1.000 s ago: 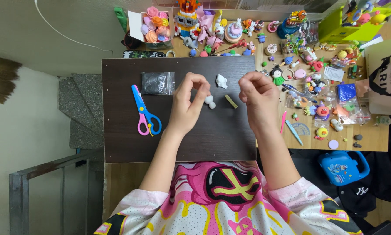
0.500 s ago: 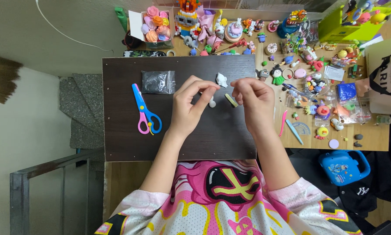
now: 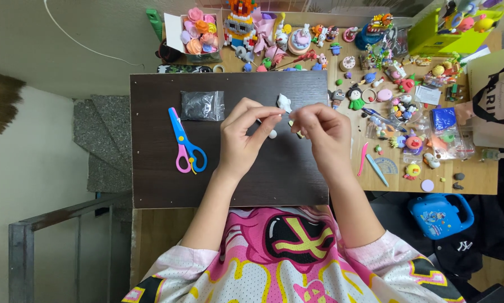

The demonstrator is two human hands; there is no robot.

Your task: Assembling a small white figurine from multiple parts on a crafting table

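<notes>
Both my hands have drawn together: left hand (image 3: 242,137) and right hand (image 3: 322,130) each grip narrow on a small white piece (image 3: 272,133) above the dark worktop (image 3: 151,168); scissors (image 3: 184,143) lie beside.

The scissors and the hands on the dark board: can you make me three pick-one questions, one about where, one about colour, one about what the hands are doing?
1. Where do the scissors lie on the dark board?
A. beyond the right hand
B. out past the left hand
C. under the hands

2. What colours are the scissors?
A. blue and pink
B. green and black
C. all red

3. What are the left hand and right hand doing?
A. lying flat, far apart
B. holding the scissors
C. pinching small bits close together

Answers:
1 B, they lie on the left hand's outer side, below the grey bag.
2 A, blue blades and a pink handle.
3 C, fingertips meet over a small white ball.
</notes>
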